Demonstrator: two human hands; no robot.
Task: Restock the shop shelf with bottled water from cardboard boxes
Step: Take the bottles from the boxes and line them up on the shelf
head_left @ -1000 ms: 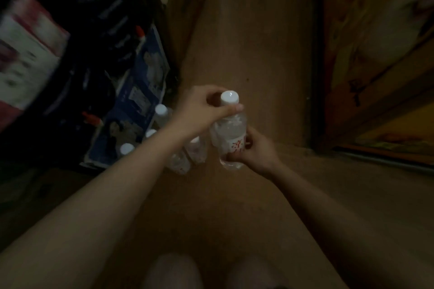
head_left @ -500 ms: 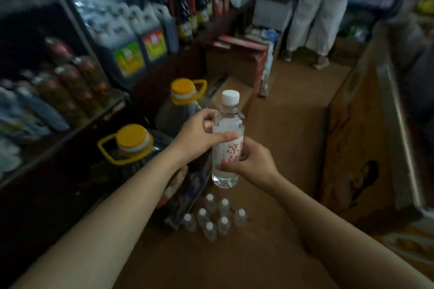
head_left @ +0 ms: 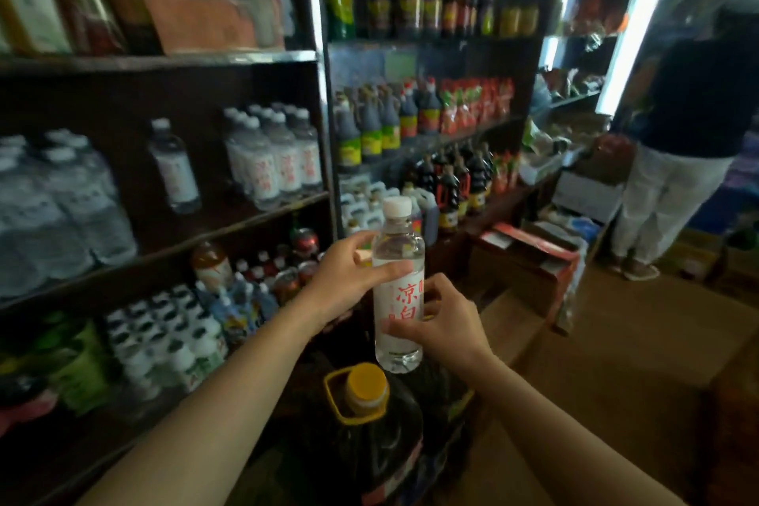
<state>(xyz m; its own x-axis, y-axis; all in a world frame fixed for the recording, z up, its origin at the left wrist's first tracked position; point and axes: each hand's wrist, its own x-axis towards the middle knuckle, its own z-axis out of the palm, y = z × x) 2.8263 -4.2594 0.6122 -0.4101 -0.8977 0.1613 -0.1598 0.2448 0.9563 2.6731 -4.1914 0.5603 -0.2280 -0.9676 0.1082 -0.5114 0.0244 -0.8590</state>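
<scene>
I hold a clear water bottle with a white cap and red lettering upright in front of the shelf. My left hand grips its upper half from the left. My right hand grips its lower half from the right. On the middle shelf stands a cluster of the same bottles, a single bottle to its left, and wrapped packs of larger water bottles at the far left.
A dark oil jug with a yellow cap and handle stands just below the bottle. Sauce bottles fill the shelves to the right. Open cardboard boxes lie on the floor. A person stands at the right.
The view has swung up from the floor and its loose bottles to the shelves. The bottle has risen with both hands on it, my left hand sliding from the cap down to the body.
</scene>
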